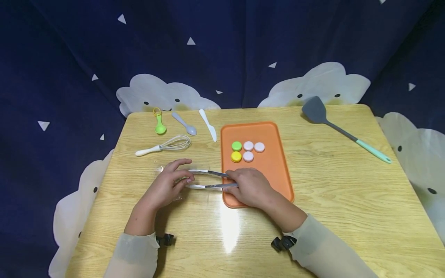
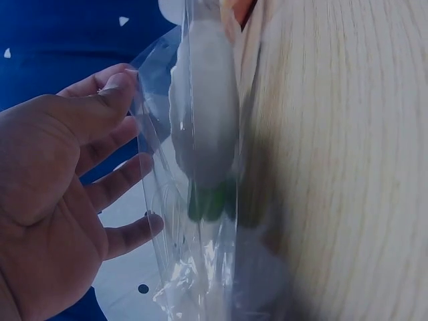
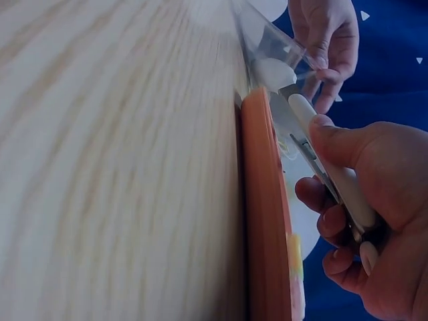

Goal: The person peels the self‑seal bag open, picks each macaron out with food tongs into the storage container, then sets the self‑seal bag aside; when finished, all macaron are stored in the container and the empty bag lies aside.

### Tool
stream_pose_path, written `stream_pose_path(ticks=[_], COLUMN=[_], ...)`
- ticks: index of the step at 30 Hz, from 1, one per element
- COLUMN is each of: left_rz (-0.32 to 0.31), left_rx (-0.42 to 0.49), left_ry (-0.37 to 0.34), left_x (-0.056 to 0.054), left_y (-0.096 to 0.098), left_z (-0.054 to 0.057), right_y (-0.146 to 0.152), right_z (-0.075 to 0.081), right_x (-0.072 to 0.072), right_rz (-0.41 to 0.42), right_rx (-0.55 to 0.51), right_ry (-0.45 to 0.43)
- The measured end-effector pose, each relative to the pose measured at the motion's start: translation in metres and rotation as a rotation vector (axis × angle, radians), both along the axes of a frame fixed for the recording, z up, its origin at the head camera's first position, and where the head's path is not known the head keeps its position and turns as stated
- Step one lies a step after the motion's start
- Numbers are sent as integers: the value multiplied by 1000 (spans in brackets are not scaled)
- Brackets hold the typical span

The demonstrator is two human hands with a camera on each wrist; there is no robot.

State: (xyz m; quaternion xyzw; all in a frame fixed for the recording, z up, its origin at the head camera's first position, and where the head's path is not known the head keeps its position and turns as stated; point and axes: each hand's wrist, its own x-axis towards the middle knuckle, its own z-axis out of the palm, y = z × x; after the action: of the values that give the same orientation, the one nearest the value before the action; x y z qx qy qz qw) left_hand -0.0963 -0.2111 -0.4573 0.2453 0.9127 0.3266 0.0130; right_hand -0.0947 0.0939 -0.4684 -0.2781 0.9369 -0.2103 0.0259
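My right hand (image 1: 251, 187) grips the handles of a pair of tongs (image 1: 217, 174) over the near-left part of the orange tray (image 1: 285, 170). Their white tips reach left, into a clear plastic bag (image 2: 157, 194). At the bag's edge, my left hand (image 1: 162, 188) pinches the film between thumb and finger, the other fingers spread along its side. Through the plastic in the left wrist view, a green piece (image 2: 210, 200) shows beside the white tong tip (image 2: 204, 100); its exact shape is blurred. On the tray sit a green macaron (image 1: 236, 146), a yellow macaron (image 1: 236, 156) and several pink macarons (image 1: 248, 146).
Back left on the wooden table (image 1: 333, 216) lie a whisk (image 1: 175, 143), green measuring spoons (image 1: 160, 128), a grey spoon (image 1: 190, 129) and a white knife (image 1: 210, 127). A grey spatula (image 1: 314, 111) with a mint handle lies back right.
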Motion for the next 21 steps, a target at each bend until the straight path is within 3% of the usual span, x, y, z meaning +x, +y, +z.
stream_pose_path(ticks=[21], left_rz=[-4], left_rx=[1], left_ry=[21], left_x=[0], left_y=[0], left_z=[0], right_y=[53], right_z=[3], right_x=[22], right_rz=[-40], right_rx=[-41], right_ry=[60])
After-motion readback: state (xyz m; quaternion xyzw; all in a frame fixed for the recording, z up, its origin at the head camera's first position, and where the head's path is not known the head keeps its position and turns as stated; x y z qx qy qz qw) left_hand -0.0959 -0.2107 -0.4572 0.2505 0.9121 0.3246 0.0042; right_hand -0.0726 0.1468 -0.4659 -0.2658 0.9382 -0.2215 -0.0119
